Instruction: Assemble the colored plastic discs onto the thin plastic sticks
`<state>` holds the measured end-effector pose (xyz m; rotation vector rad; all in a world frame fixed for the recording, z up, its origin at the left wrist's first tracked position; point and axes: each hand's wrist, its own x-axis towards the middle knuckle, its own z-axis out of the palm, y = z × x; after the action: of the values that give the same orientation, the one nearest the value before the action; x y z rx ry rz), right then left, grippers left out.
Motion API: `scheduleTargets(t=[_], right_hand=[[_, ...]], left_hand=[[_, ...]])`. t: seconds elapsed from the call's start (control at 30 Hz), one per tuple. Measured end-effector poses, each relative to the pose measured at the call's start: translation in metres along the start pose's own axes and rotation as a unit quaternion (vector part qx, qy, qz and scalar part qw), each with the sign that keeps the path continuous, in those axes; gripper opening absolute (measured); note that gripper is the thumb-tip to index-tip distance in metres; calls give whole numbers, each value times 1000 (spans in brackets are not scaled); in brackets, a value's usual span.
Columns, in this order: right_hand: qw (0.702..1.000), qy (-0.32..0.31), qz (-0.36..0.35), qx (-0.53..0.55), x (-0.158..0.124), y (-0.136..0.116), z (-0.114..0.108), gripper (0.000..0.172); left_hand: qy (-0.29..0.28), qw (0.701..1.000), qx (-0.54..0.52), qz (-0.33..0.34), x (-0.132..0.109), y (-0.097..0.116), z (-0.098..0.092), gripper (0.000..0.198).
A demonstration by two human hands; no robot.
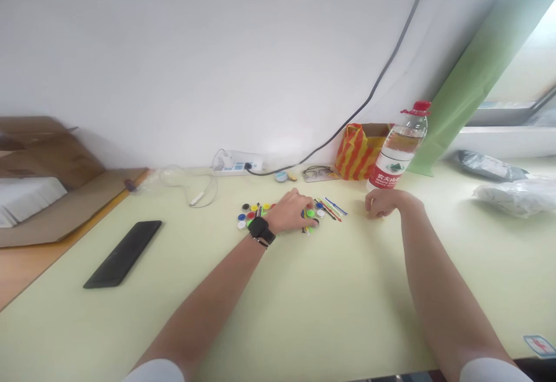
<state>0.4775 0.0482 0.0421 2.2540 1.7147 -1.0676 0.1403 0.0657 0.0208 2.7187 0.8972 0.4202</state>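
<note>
My left hand (290, 210), with a black watch (262, 229) on its wrist, reaches over a spread of small coloured discs (251, 216). Its thumb and forefinger are apart, at the right part of the spread, near a green disc (310, 213). The palm hides some of the discs. Beside these discs lie several thin coloured strips (332, 208), in blue, red, green and black. Farther right, my right hand (383, 202) is closed with its fingers curled down to the table, in front of the water bottle (396, 153). What its fingertips hold, if anything, is hidden.
A striped red and yellow bag (354, 153) stands behind the bottle. Glasses (319, 172), a power strip (238, 164) and a white cable (197, 198) lie along the wall. At left are a black flat case (124, 254) and a cardboard box (52, 156). Plastic packages (516, 197) lie at right.
</note>
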Motion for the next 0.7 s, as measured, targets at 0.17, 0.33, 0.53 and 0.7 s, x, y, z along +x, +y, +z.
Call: scheduleTargets(t=[0.17,0.33,0.53,0.7], right_hand=[[997,1,-68,41,-7,-13,-3,22],[947,-5,-265,179,-33,-38,-6,24],[804,-22,-428,411,-47,-102,18,32],[728,7,-446,520,-49,-138,40,32]], left_hand=[[4,1000,-23,21,-1,-7,1,31],[63,995,-66,36,0,-7,-14,27],[212,944,-252,23,9,16,-32,24],[289,886,-361,19,12,25,-38,27]])
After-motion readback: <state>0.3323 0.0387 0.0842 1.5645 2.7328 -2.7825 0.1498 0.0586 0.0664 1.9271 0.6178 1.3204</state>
